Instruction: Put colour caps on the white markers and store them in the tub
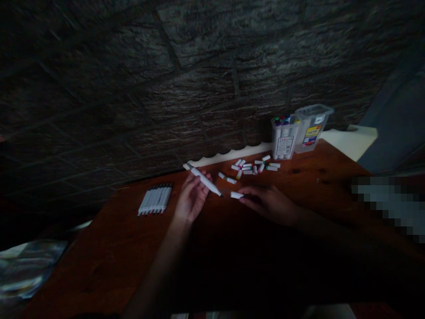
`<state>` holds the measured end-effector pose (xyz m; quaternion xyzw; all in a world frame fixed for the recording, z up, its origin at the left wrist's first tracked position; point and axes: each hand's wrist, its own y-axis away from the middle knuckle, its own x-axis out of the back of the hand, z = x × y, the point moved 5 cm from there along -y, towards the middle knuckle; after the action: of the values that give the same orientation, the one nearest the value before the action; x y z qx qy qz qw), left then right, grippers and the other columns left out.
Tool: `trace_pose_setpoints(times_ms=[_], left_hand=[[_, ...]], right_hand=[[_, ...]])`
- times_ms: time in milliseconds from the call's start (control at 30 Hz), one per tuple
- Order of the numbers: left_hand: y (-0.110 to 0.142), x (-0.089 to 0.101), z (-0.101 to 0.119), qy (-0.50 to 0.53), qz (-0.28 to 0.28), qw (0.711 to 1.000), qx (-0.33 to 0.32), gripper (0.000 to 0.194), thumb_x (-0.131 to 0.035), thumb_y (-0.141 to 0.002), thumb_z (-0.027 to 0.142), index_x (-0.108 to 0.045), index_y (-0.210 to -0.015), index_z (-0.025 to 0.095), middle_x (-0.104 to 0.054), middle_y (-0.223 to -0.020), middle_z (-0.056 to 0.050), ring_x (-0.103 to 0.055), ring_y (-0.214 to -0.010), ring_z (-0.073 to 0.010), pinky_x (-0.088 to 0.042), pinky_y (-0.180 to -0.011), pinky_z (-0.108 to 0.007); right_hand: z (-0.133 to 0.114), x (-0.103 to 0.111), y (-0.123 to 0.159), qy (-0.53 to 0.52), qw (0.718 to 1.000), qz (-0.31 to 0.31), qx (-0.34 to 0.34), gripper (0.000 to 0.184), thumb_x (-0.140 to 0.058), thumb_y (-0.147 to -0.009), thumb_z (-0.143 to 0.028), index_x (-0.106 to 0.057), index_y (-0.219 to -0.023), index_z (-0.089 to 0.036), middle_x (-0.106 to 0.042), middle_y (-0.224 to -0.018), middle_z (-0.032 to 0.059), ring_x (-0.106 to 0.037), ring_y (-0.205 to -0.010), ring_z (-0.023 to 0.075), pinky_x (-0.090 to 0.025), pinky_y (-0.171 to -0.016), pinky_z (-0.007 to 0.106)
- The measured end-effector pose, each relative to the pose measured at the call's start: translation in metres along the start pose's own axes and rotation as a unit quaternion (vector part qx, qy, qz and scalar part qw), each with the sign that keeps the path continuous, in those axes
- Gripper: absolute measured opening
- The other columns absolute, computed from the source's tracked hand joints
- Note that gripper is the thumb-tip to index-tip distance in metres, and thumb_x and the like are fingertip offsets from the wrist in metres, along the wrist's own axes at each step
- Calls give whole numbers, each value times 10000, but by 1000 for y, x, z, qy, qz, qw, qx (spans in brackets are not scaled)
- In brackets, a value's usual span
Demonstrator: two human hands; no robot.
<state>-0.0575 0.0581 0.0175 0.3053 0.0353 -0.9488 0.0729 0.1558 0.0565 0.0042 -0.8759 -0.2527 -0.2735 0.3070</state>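
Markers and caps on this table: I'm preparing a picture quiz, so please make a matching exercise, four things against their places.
1. Uncapped marker
2. Single white cap
3. Row of markers
4. Loose caps

A. Scattered near the clear plastic cases
B. In the right hand
C. On the wooden table, beyond the left hand's outer side
D. In the left hand

Pairs: 1-D, 2-B, 3-C, 4-A

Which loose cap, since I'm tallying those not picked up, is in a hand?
The cap pinched in the right hand, near the dark tip of the marker in the left hand. The other caps lie on the table.
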Motion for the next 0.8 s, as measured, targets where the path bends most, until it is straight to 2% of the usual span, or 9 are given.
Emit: trace_pose_setpoints(times_ms=[333,467,800], left_hand=[[0,0,1,35,5,999,-9,139,-646,-754,57,-661,-818,180,-736,-798,11,-706,-793,-115,-568,-764,-194],[0,3,1,26,28,999,-11,145,-624,-764,53,-666,-811,185,-738,-797,4,-701,-795,-124,-566,-784,-214],[-1,6,-3,17,24,1000,-4,155,-649,-768,55,-655,-803,206,-740,-807,17,-705,-831,-133,-558,-832,-248]], right_hand=[[1,-1,0,-8,1000,-1,-1,229,-528,-933,-307,-653,-1110,-235,-729,-1046,14,-690,-889,147,-515,-819,274],[-2,0,1,-16,1000,10,-1,240,-536,-928,-308,-657,-1121,-233,-731,-1051,14,-692,-872,143,-523,-813,272],[-9,4,2,-32,999,28,9,251,-556,-917,-315,-663,-1125,-224,-731,-1057,6,-690,-853,131,-527,-801,252]])
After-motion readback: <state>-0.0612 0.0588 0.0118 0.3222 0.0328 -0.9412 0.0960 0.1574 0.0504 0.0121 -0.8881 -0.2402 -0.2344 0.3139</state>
